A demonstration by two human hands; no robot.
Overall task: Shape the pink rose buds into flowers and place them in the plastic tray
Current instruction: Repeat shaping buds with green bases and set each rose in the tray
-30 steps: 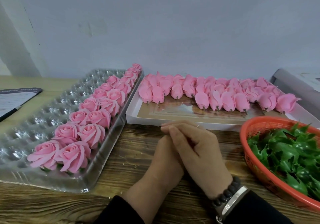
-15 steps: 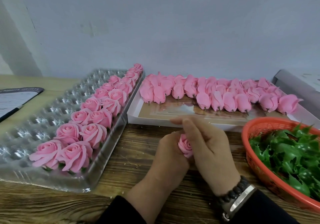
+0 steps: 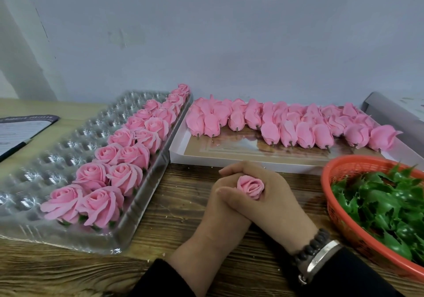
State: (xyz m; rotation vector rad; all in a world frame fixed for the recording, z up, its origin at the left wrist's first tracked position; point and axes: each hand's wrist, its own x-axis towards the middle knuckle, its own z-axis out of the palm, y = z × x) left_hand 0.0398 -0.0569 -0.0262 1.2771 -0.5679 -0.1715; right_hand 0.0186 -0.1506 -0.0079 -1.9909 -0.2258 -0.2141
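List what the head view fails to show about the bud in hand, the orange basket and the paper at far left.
- Rose bud: base and stem hidden inside the clasped left hand and right hand.
- Orange basket: right side cut off by the frame edge, so the count of green leaves is unknown.
- Printed paper: text too small and blurred; left part cropped.

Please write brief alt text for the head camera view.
Two hands, left hand and right hand, clasp one small pink rose bud above a wooden table. A clear plastic tray of shaped pink roses lies left; unshaped pink buds behind.
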